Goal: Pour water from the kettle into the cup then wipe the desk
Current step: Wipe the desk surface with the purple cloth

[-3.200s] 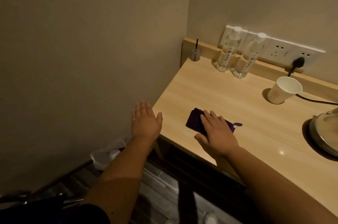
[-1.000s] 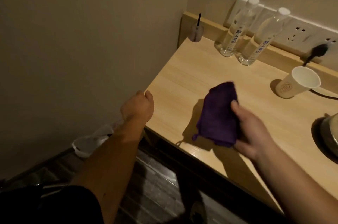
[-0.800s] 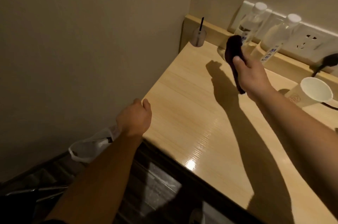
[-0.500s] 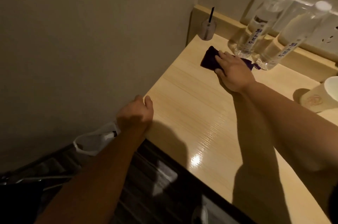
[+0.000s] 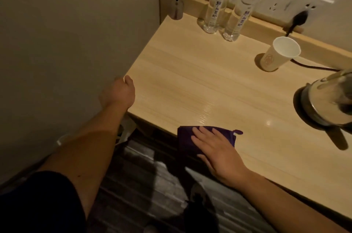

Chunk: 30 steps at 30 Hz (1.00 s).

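A purple cloth (image 5: 185, 140) lies at the front edge of the light wooden desk (image 5: 200, 84), partly hanging over it. My right hand (image 5: 217, 151) presses flat on the cloth, fingers spread. My left hand (image 5: 119, 92) is curled in a loose fist at the desk's left front corner, holding nothing. A white paper cup (image 5: 280, 53) stands upright at the back right. The metal kettle (image 5: 327, 103) sits on its base at the right edge of view, partly cut off.
Two clear water bottles (image 5: 228, 8) stand at the back by the wall sockets (image 5: 285, 2), where a black plug and cord (image 5: 297, 21) run to the kettle. A small holder with a dark stick (image 5: 177, 9) sits in the back left corner. Walls close in on the left.
My right hand has dragged the cloth from the back of the desk, near the bottles, down to the front edge. The left hand stayed at the corner.
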{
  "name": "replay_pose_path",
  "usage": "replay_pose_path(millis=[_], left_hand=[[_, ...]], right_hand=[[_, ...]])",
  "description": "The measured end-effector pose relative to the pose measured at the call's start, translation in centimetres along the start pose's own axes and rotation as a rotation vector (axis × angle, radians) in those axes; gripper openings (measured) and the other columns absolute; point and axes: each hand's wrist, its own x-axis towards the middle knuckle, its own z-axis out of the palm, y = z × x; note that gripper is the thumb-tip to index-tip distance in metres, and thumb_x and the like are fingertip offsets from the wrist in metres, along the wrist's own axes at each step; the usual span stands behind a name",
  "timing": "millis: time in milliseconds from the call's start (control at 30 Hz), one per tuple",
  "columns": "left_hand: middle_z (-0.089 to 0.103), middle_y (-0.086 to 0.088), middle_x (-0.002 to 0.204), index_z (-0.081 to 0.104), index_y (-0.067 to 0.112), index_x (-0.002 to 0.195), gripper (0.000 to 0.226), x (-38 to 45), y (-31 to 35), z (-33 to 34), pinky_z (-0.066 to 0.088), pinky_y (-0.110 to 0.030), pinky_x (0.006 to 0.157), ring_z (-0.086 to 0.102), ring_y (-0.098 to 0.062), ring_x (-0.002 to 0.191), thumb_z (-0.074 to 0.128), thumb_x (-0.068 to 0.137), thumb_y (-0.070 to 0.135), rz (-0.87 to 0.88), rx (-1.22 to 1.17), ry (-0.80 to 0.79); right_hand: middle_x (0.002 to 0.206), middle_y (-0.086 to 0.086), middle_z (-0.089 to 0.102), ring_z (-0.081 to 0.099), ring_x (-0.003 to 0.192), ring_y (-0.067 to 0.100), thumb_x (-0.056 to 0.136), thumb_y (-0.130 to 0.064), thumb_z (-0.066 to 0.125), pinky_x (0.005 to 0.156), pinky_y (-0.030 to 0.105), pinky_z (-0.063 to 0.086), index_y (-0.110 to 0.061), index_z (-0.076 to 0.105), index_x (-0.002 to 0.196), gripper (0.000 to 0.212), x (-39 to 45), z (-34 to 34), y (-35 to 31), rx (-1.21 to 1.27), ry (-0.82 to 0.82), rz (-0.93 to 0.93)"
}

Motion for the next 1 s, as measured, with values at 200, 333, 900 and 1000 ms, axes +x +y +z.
replay_pose_path(millis=[200, 333, 900, 1000], left_hand=[[0.061, -0.025, 0.116, 0.054, 0.005, 0.122, 0.059, 0.6, -0.2, 0.3, 0.042, -0.046, 0.082, 0.057, -0.044, 0.104, 0.018, 0.099, 0.045, 0.022, 0.005, 0.014], [0.062, -0.025, 0.112, 0.056, 0.005, 0.117, 0.060, 1.2, -0.3, 0.6, 0.043, -0.045, 0.080, 0.058, -0.044, 0.100, 0.018, 0.098, 0.047, -0.001, 0.016, 0.025], [0.064, -0.021, 0.109, 0.057, 0.009, 0.117, 0.060, 1.1, -0.7, 1.6, 0.042, -0.043, 0.077, 0.059, -0.041, 0.096, 0.018, 0.098, 0.049, 0.007, 0.055, 0.084], [0.062, -0.023, 0.112, 0.055, 0.007, 0.119, 0.058, 0.8, -0.3, 1.4, 0.041, -0.043, 0.078, 0.058, -0.042, 0.099, 0.018, 0.099, 0.047, 0.000, 0.050, 0.068]], right_hand=[[0.132, -0.011, 0.059, 0.053, 0.121, 0.001, 0.095, -0.042, 0.047, 0.104, 0.025, 0.035, -0.032, 0.057, 0.127, 0.036, -0.5, -4.8, -1.6, 1.099, 0.092, 0.445], [0.108, 0.011, 0.072, 0.070, 0.092, 0.022, 0.095, -0.026, 0.049, 0.081, 0.038, 0.056, -0.009, 0.060, 0.118, 0.031, 4.7, -11.3, 3.1, 1.718, 0.342, 0.756], [0.154, 0.010, 0.032, 0.025, 0.142, 0.030, 0.099, -0.027, 0.043, 0.115, 0.046, 0.016, -0.012, 0.036, 0.145, 0.050, 15.8, -8.6, 17.1, -0.187, 0.160, 0.131], [0.151, 0.007, 0.036, 0.028, 0.141, 0.026, 0.097, -0.027, 0.047, 0.115, 0.041, 0.014, -0.013, 0.041, 0.143, 0.048, 8.6, -6.2, 13.1, -0.136, 0.150, 0.109]])
